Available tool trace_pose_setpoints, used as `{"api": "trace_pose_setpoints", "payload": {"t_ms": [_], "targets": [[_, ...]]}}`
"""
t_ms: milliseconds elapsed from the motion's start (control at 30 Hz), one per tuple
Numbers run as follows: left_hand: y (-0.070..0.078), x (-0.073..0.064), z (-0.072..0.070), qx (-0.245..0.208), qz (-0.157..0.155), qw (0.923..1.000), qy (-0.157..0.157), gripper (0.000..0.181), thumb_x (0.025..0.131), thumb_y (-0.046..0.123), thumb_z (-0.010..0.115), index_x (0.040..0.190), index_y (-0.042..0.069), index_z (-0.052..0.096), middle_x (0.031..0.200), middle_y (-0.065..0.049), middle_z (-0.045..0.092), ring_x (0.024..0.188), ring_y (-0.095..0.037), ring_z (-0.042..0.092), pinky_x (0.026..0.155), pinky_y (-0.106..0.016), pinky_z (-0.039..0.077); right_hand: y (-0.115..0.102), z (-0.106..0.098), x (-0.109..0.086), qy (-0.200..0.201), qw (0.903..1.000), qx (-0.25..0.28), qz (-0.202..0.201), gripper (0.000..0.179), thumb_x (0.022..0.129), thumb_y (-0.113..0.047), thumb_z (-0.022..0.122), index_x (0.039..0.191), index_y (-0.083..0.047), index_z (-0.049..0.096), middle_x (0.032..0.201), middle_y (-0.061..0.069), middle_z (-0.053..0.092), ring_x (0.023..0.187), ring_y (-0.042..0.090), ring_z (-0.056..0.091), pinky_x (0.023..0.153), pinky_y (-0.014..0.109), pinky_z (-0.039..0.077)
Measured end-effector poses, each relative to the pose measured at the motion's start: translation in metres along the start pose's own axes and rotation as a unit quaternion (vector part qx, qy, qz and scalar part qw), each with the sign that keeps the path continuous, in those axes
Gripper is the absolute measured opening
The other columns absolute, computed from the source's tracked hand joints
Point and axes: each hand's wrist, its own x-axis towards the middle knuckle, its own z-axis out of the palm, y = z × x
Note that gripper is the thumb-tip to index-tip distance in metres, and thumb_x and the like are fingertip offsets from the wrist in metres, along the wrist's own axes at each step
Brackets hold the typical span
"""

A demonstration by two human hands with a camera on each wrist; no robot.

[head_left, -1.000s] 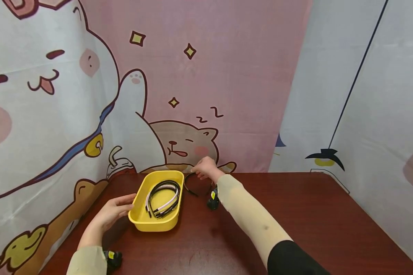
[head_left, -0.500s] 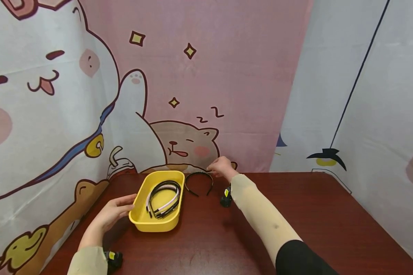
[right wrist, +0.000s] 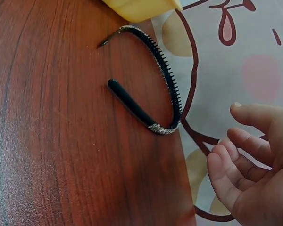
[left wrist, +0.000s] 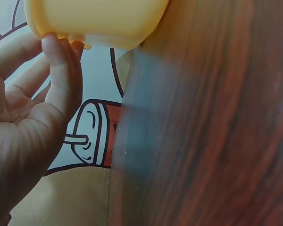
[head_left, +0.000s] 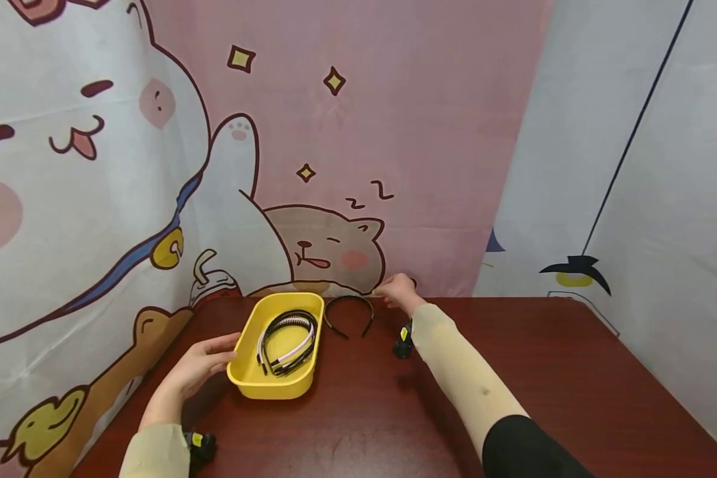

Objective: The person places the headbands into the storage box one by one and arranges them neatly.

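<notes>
A yellow tray (head_left: pixel 275 391) on the table holds several headbands (head_left: pixel 285 318), black and pale pink. My left hand (head_left: pixel 196 369) touches the tray's left side with its fingertips, and in the left wrist view those fingertips (left wrist: pixel 51 40) meet the tray just under its rim. Right of the tray lies a black toothed headband (right wrist: pixel 169 77) with a glittery outer face, its two ends toward me. Just to the right of it is my right hand (head_left: pixel 399 292), apart from the headband, fingers loosely bent and holding nothing.
The dark red-brown wooden table (head_left: pixel 358 411) reaches back to a cloth backdrop (head_left: pixel 430 166) with cartoon animals, which also runs along both sides. A small black device (head_left: pixel 403 341) is at my right wrist, another (head_left: pixel 200 449) at my left.
My right hand has let go of the glittery black headband and drawn away to the right. The headband now lies in full view. My left hand stays at the tray.
</notes>
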Motion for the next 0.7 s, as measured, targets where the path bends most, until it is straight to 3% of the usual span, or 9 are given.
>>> {"api": "trace_pose_setpoints", "payload": {"t_ms": [267, 567, 700], "targets": [[-0.002, 0.002, -0.001, -0.003, -0.004, 1.0000, 0.002, 0.057, 0.094, 0.012, 0.063, 0.144, -0.005, 0.041, 0.142, -0.027, 0.044, 0.113, -0.024, 0.060, 0.088, -0.032, 0.052, 0.010, 0.002, 0.010, 0.001, 0.9999, -0.010, 0.011, 0.023, 0.083, -0.015, 0.074, 0.098, 0.001, 0.068, 0.100, 0.022, 0.066, 0.086, 0.034, 0.066, 0.075, 0.042, 0.056], [-0.002, 0.002, -0.001, -0.001, -0.005, 1.0000, 0.006, 0.058, 0.094, 0.014, 0.063, 0.144, -0.004, 0.041, 0.142, -0.026, 0.045, 0.115, -0.029, 0.058, 0.091, -0.035, 0.051, 0.023, 0.010, 0.013, -0.013, 0.9991, -0.015, -0.037, 0.026, 0.084, -0.012, 0.073, 0.105, 0.002, 0.071, 0.082, 0.009, 0.064, 0.076, 0.024, 0.062, 0.063, 0.031, 0.055], [-0.003, 0.002, -0.001, -0.002, -0.003, 1.0000, 0.001, 0.057, 0.094, 0.012, 0.062, 0.144, -0.005, 0.040, 0.142, -0.027, 0.045, 0.115, -0.028, 0.058, 0.091, -0.034, 0.050, 0.030, 0.017, 0.017, -0.033, 0.9978, -0.025, -0.051, 0.027, 0.085, -0.011, 0.072, 0.109, 0.002, 0.072, 0.087, 0.009, 0.066, 0.079, 0.025, 0.063, 0.062, 0.031, 0.054]]}}
